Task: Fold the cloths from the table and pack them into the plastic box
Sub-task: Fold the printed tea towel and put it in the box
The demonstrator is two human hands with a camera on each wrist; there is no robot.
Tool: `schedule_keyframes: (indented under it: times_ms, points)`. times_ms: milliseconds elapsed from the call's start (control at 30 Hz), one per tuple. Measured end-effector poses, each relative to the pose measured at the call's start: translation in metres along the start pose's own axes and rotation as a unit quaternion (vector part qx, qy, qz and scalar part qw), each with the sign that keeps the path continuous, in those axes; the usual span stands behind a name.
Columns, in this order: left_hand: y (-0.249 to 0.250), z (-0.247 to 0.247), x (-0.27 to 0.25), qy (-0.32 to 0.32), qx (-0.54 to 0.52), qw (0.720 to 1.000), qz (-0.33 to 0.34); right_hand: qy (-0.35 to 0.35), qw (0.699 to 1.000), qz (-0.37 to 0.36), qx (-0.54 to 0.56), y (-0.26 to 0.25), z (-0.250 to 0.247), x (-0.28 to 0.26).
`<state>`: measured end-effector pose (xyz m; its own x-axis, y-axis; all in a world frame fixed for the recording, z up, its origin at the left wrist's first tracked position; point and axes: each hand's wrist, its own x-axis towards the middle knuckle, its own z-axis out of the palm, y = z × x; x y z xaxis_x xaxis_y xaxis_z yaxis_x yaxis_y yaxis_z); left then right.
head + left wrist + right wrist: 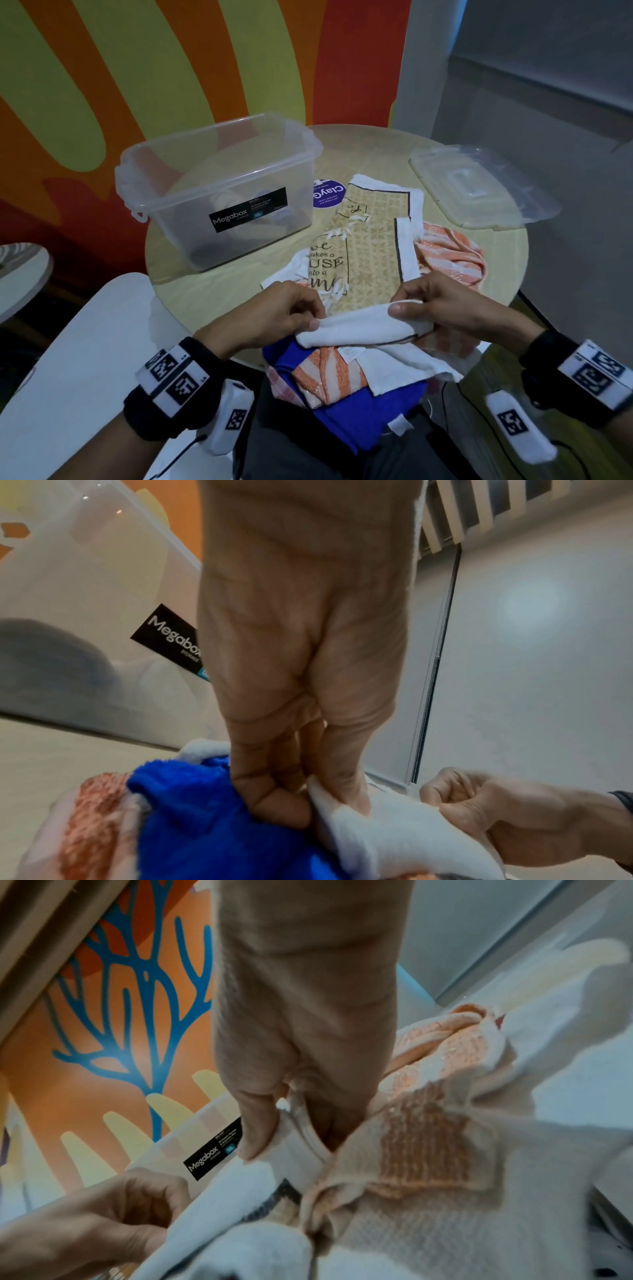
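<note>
A white printed cloth with a tan pattern and black lettering lies spread on the round table. Its near edge is folded up into a white roll. My left hand pinches the roll's left end, and my right hand pinches its right end. The white edge shows under my left thumb in the left wrist view, and the white edge sits between my right fingers. A clear plastic box stands open at the back left, with folded cloths inside.
The box's clear lid lies at the table's back right. An orange-striped cloth is bunched right of the printed cloth. A blue cloth and another orange-striped cloth hang over the table's near edge. A purple sticker is beside the box.
</note>
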<state>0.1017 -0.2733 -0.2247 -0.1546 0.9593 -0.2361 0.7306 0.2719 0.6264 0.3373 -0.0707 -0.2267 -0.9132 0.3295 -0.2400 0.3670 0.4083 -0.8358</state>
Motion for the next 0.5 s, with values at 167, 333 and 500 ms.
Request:
schedule_keyframes:
  times_ms: [167, 333, 500]
  points:
    - [0.014, 0.0, 0.005, -0.014, 0.066, 0.998, -0.009, -0.005, 1.0, 0.027, 0.011, 0.003, 0.0, -0.009]
    - [0.036, 0.01, 0.006, 0.086, 0.148, 0.984, 0.045, 0.057, 0.994, 0.002, -0.093, 0.005, 0.011, -0.002]
    - [0.052, 0.033, 0.006, 0.043, 0.204, 0.968, 0.14, 0.045, 0.979, -0.033, -0.197, 0.006, 0.016, 0.001]
